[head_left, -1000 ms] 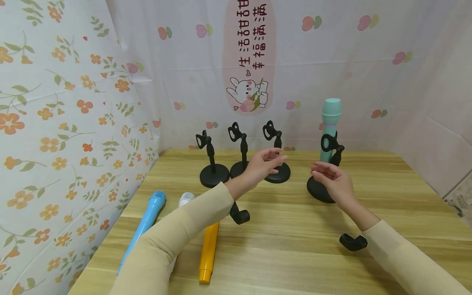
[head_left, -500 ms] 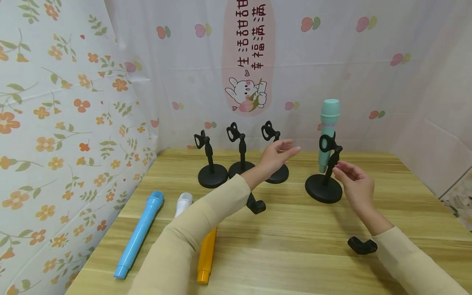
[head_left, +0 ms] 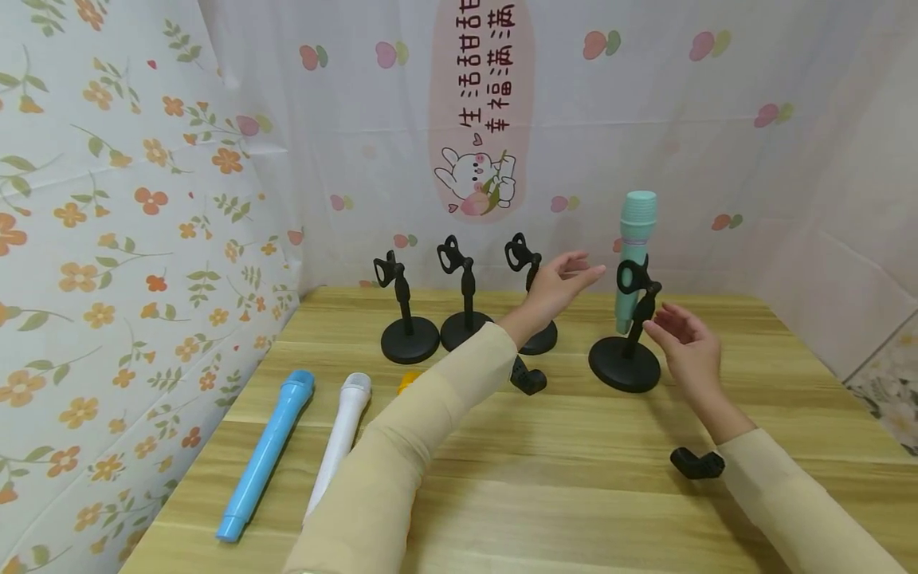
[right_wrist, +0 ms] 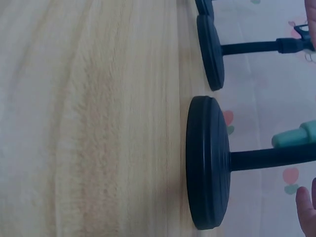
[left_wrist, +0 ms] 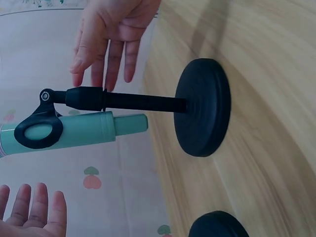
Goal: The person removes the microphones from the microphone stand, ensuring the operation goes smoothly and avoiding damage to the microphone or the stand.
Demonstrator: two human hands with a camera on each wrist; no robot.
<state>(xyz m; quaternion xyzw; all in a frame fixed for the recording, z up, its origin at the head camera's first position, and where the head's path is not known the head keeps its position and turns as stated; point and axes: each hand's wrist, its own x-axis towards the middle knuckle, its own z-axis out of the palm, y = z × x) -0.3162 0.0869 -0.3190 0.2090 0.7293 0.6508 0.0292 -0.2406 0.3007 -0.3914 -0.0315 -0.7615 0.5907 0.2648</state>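
A mint-green microphone [head_left: 634, 231] sits in the clip of a black desk stand [head_left: 624, 365] at the right, its tail hanging beside the pole above the base. My right hand [head_left: 690, 347] is just right of this stand, fingers loosely bent and holding nothing; in the left wrist view its fingertips [left_wrist: 111, 81] are right at the pole. My left hand [head_left: 558, 285] hovers left of the microphone with nothing in it, fingers extended towards it. The left wrist view shows these fingers [left_wrist: 37, 212] apart from the microphone.
Three more black stands with bare clips, including the leftmost stand [head_left: 409, 341], line the back left. A blue microphone [head_left: 265, 454] and a white microphone [head_left: 340, 438] lie at the left. My left sleeve mostly hides an orange one [head_left: 409, 381]. Patterned cloth [head_left: 344, 159] hangs behind the table.
My left hand has moved right, from the third stand towards the mint-green microphone. My right hand has shifted from in front of that stand to its right side.
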